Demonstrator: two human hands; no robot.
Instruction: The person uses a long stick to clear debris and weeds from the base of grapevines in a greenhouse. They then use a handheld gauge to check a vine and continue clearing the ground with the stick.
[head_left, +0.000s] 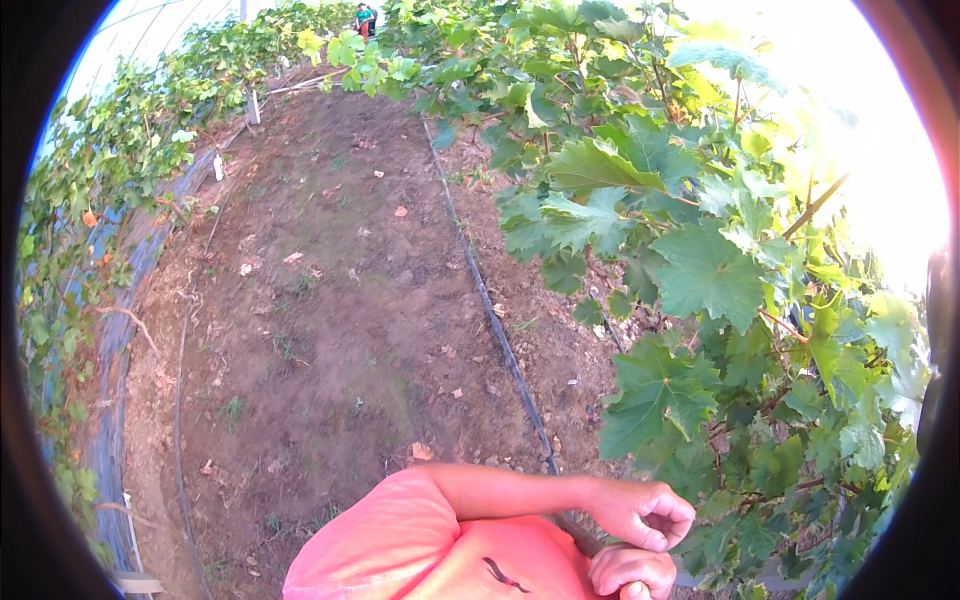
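Note:
My left hand (643, 514) reaches across my chest at the bottom right, its fingers curled and the thumb bent in. Just below it and nearly touching is my right hand (632, 571), also with bent fingers, cut close by the frame's lower edge. Nothing shows plainly in either hand; the insides of the fingers are partly hidden. Both are beside a leafy grapevine (780, 450). A large lobed grape leaf (660, 390) hangs above my left hand.
A black irrigation hose (487, 307) runs along the soil path (337, 337), strewn with dry leaves. Another vine row (112, 157) stands at left beside plastic sheeting (112, 390) and a thin hose (180, 390). Far down the path is a person (364, 19).

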